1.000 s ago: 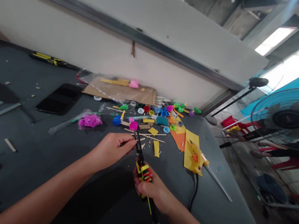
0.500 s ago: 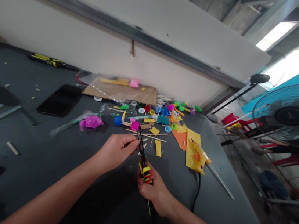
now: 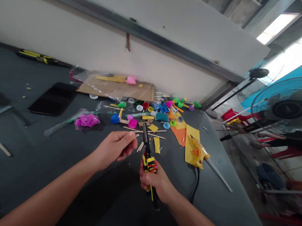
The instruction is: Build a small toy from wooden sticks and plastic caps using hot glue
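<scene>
My right hand (image 3: 158,181) is wrapped around the yellow, red and black handles of a pair of pliers (image 3: 147,150), whose dark jaws point away from me over the table. To their left, my left hand (image 3: 115,146) is closed, thumb against curled fingers. Whatever it may hold is hidden or too small to name. A gap separates that hand from the pliers. Beyond the jaws lie thin wooden sticks (image 3: 152,132), a yellow strip (image 3: 157,145), a magenta piece of putty (image 3: 132,124) and a blue cap (image 3: 115,118).
A black phone (image 3: 53,98) and bagged purple putty (image 3: 87,120) lie left. Cardboard (image 3: 117,89) rests by the wall. A yellow glue gun (image 3: 198,152) with a black cord sits on yellow sheets at right. A fan (image 3: 289,110) stands beyond the table edge.
My left hand has drawn back from the pliers' jaws, leaving a gap. The pliers stay in my right hand. The whole view has shifted slightly.
</scene>
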The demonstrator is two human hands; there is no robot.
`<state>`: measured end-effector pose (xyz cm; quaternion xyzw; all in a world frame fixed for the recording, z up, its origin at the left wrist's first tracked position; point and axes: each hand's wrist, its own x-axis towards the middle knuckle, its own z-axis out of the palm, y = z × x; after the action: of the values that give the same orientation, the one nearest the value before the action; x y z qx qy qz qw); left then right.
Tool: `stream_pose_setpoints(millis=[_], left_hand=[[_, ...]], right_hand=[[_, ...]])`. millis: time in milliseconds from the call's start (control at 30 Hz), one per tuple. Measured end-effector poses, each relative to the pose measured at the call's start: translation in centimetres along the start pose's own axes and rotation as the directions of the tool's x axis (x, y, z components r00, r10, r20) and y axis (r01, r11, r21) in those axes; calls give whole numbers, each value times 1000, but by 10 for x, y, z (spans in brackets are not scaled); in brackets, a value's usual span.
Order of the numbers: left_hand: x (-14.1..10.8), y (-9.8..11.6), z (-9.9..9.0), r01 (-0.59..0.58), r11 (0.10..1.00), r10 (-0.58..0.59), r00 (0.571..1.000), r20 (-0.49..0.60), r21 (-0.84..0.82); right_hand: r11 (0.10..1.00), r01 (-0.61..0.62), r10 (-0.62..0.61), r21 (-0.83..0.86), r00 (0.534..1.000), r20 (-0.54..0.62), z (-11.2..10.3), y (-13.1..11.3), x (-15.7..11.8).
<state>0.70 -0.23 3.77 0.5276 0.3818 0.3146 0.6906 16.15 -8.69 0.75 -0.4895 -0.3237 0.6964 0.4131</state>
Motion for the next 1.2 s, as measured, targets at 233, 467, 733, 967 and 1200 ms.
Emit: stream_pose_setpoints(millis=[233,467,733,967,1200], left_hand=[[0,2,0,26,968,-35,999,-35,-248],[4,-5,-5,30,931,-37,999,-12,-365],[8,-14,-8,-22,899,-5,998,-61,-437],[17,-39,-8,66,982,-66,998,7,-176],[19,-40,-13,108,979,-106,994,21,-175]], right_hand=[[994,42,-44,-101,999,-22,-8,-9,1],[305,82,-400,-949,915,-50,-54,-59,-24],[-226,115,-320,-967,929,185,-51,-27,-24],[34,264,-458,-964,861,220,-94,-82,-2],[575,-371,-391,-729,658,-643,-245,-171,49]])
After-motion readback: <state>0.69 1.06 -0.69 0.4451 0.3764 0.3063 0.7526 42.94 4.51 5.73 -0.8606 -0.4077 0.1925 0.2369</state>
